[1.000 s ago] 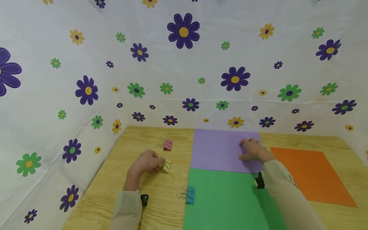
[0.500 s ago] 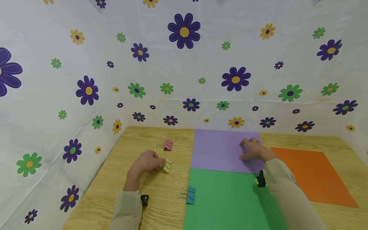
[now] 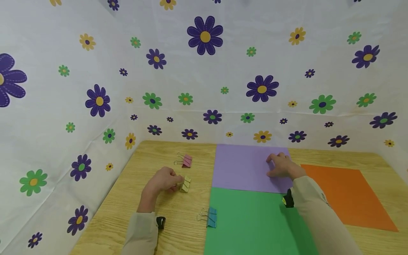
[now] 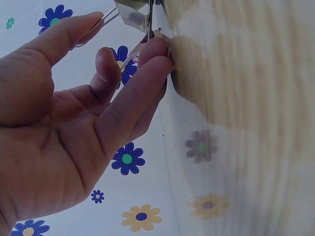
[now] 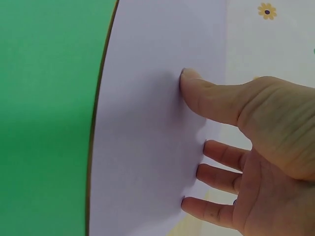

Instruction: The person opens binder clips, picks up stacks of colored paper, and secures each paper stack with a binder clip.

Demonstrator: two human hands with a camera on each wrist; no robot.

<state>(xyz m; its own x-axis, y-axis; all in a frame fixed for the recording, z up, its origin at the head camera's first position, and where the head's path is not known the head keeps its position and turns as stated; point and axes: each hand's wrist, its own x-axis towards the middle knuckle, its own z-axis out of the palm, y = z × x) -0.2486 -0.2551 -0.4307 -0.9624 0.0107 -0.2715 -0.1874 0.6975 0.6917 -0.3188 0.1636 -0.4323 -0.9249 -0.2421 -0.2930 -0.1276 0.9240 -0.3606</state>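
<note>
At the left of the table my left hand (image 3: 164, 180) holds a yellow binder clip (image 3: 186, 185) by its wire handles. In the left wrist view the thumb lies on one handle of the binder clip (image 4: 134, 14), with other fingertips at the opposite handle. The clip stands on the wood with its body toward the right. My right hand (image 3: 282, 167) rests its spread, bent fingertips on a purple sheet of paper (image 3: 239, 166). The right wrist view shows the thumb apart from the fingers and nothing held between them.
A pink binder clip (image 3: 187, 161) lies behind the yellow one. Nearer, a blue binder clip (image 3: 211, 217) overlaps the left edge of a green sheet (image 3: 248, 226), which adjoins the purple one. An orange sheet (image 3: 345, 196) lies right. Flowered white cloth (image 3: 178, 78) walls the table.
Both hands and the clips hold nearly the same places. The whole head view has shifted only slightly.
</note>
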